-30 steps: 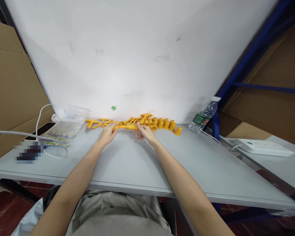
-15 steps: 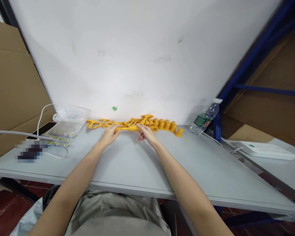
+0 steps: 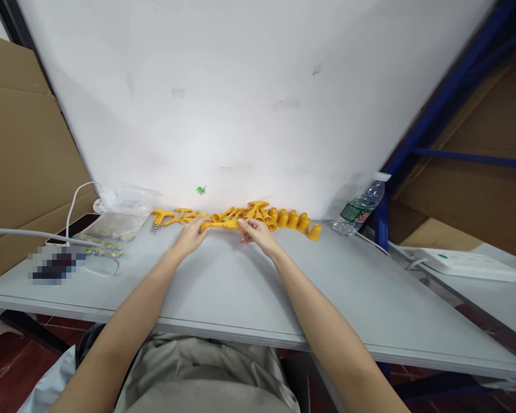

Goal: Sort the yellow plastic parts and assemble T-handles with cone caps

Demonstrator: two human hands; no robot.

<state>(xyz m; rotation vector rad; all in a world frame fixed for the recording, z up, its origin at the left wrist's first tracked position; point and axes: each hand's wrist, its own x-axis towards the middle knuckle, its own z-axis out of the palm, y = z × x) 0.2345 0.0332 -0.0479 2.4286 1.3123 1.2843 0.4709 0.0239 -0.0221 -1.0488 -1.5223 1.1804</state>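
Between my hands, a yellow plastic ribbed rod lies crosswise, with a wider section toward its right end. My left hand is closed round the left end. On the right end, my right hand pinches with thumb and forefinger, its other fingers curled below. Just behind the rod is a pile of yellow plastic pieces, partly hidden by my hands. Several yellow cup-shaped pieces stand in a row to the right. Yellow branched pieces lie to the left, beside small silvery metal parts.
A white panel rises behind the grey table. On the left are a clear plastic bag, a white cable and a dark phone. A plastic bottle leans at the right, near a white power strip.
The fingers of my right hand have shifted slightly on the rod's right end. My left hand and the rod stay almost in place.
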